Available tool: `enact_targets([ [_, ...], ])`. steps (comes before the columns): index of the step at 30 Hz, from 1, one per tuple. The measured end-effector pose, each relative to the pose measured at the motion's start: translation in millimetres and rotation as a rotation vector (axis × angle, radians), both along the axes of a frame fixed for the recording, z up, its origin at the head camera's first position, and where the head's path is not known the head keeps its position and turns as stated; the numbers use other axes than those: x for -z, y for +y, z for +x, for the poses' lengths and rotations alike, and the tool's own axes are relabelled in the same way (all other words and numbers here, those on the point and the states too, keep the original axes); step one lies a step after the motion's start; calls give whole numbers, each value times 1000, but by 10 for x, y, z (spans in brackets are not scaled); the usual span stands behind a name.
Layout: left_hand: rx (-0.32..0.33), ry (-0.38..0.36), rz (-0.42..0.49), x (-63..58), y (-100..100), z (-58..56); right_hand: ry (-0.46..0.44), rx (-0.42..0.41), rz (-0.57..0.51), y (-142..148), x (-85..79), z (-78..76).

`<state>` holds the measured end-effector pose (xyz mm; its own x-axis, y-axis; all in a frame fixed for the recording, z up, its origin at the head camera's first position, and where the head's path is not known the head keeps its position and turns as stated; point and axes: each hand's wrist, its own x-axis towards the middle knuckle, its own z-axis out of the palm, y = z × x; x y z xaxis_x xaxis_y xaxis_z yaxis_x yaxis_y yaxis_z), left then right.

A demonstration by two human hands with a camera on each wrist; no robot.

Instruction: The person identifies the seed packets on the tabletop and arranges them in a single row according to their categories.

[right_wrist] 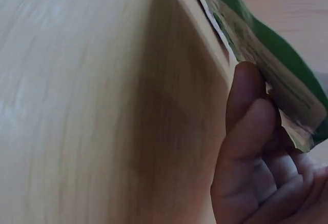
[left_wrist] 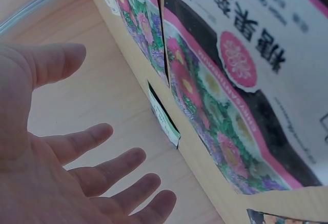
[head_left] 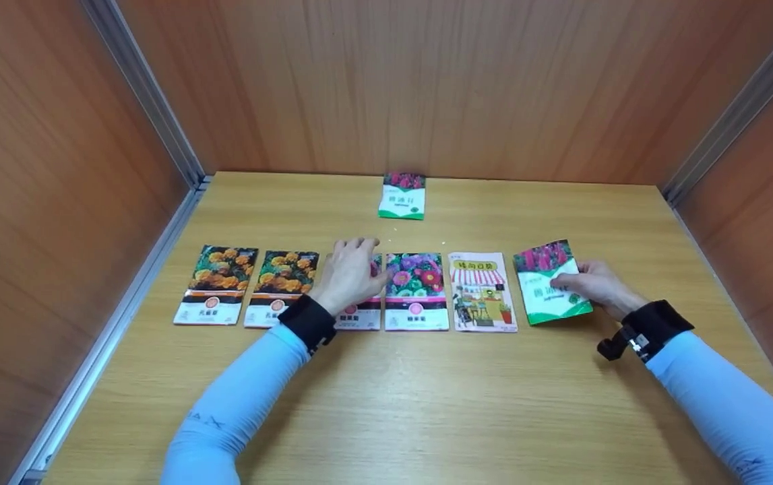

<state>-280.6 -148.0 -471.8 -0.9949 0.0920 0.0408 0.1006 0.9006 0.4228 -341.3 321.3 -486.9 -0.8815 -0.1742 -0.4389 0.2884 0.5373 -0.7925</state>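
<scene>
My right hand [head_left: 595, 284] pinches a green-and-white seed packet [head_left: 540, 300] with pink flowers, at the right end of a row. The packet is tilted, and in the right wrist view the fingers [right_wrist: 251, 131] grip its edge with a shadow on the table below. My left hand [head_left: 349, 273] hovers over a candied-aster-style packet [head_left: 362, 320] with pink and purple flowers, partly hiding it. Its fingers [left_wrist: 105, 175] are spread and hold nothing in the left wrist view. A matching flower packet [head_left: 416, 289] lies just right of that hand.
Two orange-flower packets [head_left: 218, 283] lie at the row's left. A packet with a striped awning [head_left: 484, 293] lies beside the held one. Another green-and-white packet [head_left: 402, 199] lies near the back wall [head_left: 426, 94]. Wooden side walls [head_left: 42, 202] enclose the table [head_left: 386, 404].
</scene>
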Motion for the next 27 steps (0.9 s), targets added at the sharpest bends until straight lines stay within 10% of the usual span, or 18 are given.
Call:
enact_targets([
  [10, -43, 1, -5, 50, -145, 175, 103, -74, 259, -152, 58, -51],
  [20, 43, 6, -56, -82, 243, -66, 148, -83, 616, 227, -98, 138],
  [27, -5, -30, -33, -68, 141, 1, 254, -163, 740, -50, -121, 97],
])
